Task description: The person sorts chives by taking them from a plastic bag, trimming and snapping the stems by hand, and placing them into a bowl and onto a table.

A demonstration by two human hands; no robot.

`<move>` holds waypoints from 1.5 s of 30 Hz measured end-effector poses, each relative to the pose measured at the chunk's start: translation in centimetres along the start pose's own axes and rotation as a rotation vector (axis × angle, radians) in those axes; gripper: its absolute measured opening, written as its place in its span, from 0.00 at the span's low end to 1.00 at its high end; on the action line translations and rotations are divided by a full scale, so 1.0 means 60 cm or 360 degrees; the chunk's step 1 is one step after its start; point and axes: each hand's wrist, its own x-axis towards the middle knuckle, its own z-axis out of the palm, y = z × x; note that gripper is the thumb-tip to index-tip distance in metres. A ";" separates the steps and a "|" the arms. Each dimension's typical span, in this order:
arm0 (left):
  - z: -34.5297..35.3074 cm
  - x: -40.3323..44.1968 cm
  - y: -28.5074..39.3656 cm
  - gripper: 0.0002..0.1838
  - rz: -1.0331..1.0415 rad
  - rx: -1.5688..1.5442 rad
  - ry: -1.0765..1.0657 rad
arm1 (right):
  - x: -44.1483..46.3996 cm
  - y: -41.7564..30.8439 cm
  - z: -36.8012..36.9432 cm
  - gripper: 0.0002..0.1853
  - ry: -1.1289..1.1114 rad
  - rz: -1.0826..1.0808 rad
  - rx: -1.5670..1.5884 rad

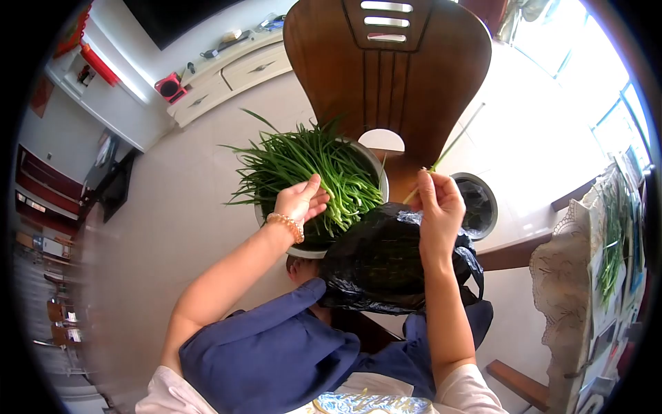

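Observation:
A heap of garlic chives (317, 169) fills a metal basin (380, 172) in front of me, stems toward me and leaves spreading left. My left hand (301, 200) is over the near left side of the heap, fingers apart, with no stalk visible in it. My right hand (441, 210) pinches one thin chive stalk (449, 146) between thumb and fingertips; it slants up to the right, with a pale end below. Under the right hand, a black plastic bag (376, 265) rests on my lap, and its contents cannot be made out.
A brown wooden chair (393, 76) stands just beyond the basin. To the right is a bin (491, 207) with a dark liner. A table with a lace cloth (562, 276) carries more green stalks (612, 255) at the far right. A low cabinet (234, 74) lines the wall.

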 end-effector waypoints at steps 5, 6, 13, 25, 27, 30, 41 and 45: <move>0.031 -0.071 -0.018 0.21 -0.0037 0.0119 -0.0271 | -0.014 -0.043 -0.081 0.07 0.0018 -0.0046 -0.0323; 0.033 -0.088 -0.017 0.19 -0.0082 0.0177 -0.0412 | -0.018 -0.053 -0.099 0.06 0.0052 -0.0030 -0.0351; 0.036 -0.162 -0.013 0.13 0.0149 0.0733 -0.0797 | -0.033 -0.185 -0.285 0.08 0.0581 -0.0273 -0.1111; 0.061 -0.173 -0.012 0.11 0.0195 0.0825 -0.1002 | -0.011 -0.375 -0.568 0.12 0.1436 -0.0623 -0.2743; 0.076 -0.170 -0.016 0.11 0.0188 0.0851 -0.1020 | -0.026 -0.355 -0.528 0.11 0.1395 -0.0824 -0.2660; 0.116 -0.176 -0.020 0.10 0.0112 0.0929 -0.1132 | -0.063 -0.248 -0.416 0.11 0.0580 -0.0732 -0.1931; 0.131 -0.089 -0.132 0.19 0.0913 0.2340 -0.1383 | -0.121 0.155 -0.169 0.26 -0.0733 0.0084 -0.2298; 0.118 -0.079 -0.134 0.24 0.1354 0.2519 -0.1385 | -0.085 0.175 -0.202 0.17 -0.0730 0.0408 -0.2295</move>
